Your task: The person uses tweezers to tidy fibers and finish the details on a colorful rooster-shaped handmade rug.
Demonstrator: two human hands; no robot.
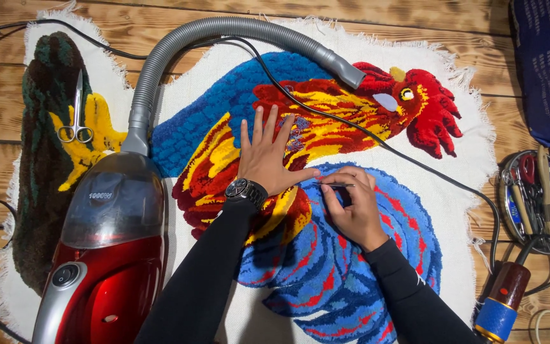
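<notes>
Fingers of the right hand [353, 210] are pinched closed in a narrow grip on a thin dark tool [337, 185], held level with its tip pointing toward the left thumb; the wrist rests on the blue pile. The left hand [267, 156] holds nothing: it lies flat and open, fingers spread, palm pressed on the tufted rooster rug [326, 255], thumb extended to just beside the tool tip. Both forearms wear black sleeves; a wristwatch [244, 190] sits on the left wrist. Left of the left hand lies a red vacuum cleaner [106, 267], its grey hose [224, 28] arching above both hands. Scissors [77, 111] lie farther left on the rug.
</notes>
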